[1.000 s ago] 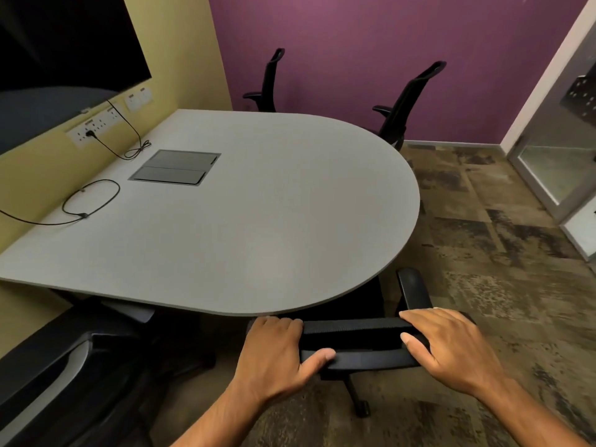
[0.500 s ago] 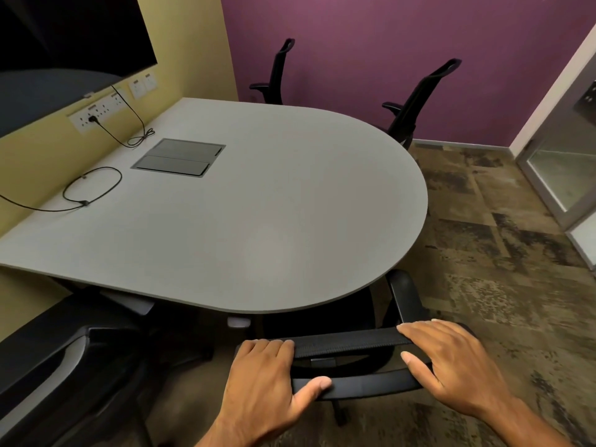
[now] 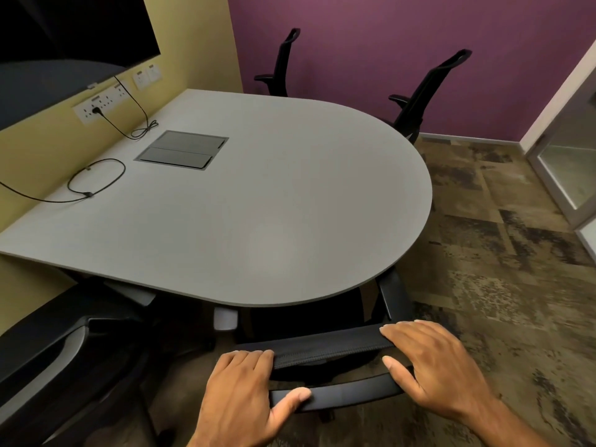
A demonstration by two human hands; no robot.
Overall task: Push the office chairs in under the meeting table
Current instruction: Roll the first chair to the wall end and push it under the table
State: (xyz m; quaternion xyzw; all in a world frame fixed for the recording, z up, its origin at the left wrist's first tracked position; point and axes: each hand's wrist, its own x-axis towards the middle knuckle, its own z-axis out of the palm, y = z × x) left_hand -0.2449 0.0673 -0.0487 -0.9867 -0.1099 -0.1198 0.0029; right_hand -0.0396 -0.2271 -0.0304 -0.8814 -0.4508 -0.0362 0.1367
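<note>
A black office chair [image 3: 332, 350] stands at the near rounded end of the grey meeting table [image 3: 258, 204], its seat under the tabletop and its right armrest poking out beside the edge. My left hand [image 3: 245, 398] grips the left end of the backrest's top bar, thumb underneath. My right hand [image 3: 432, 366] grips the right end the same way. Two more black chairs stand at the far side: one chair [image 3: 280, 64] at the back and another chair [image 3: 425, 91] at the back right, both close to the table.
Another dark chair [image 3: 58, 356] sits at the lower left, partly under the table. Cables [image 3: 96, 182] and a flush socket box [image 3: 182, 150] lie on the tabletop. A screen hangs on the yellow wall. A glass door [image 3: 567, 150] is at the right; patterned carpet lies between.
The chair I hold has rolled forward, further under the table, with both hands still on its backrest. The view has moved closer to the table.
</note>
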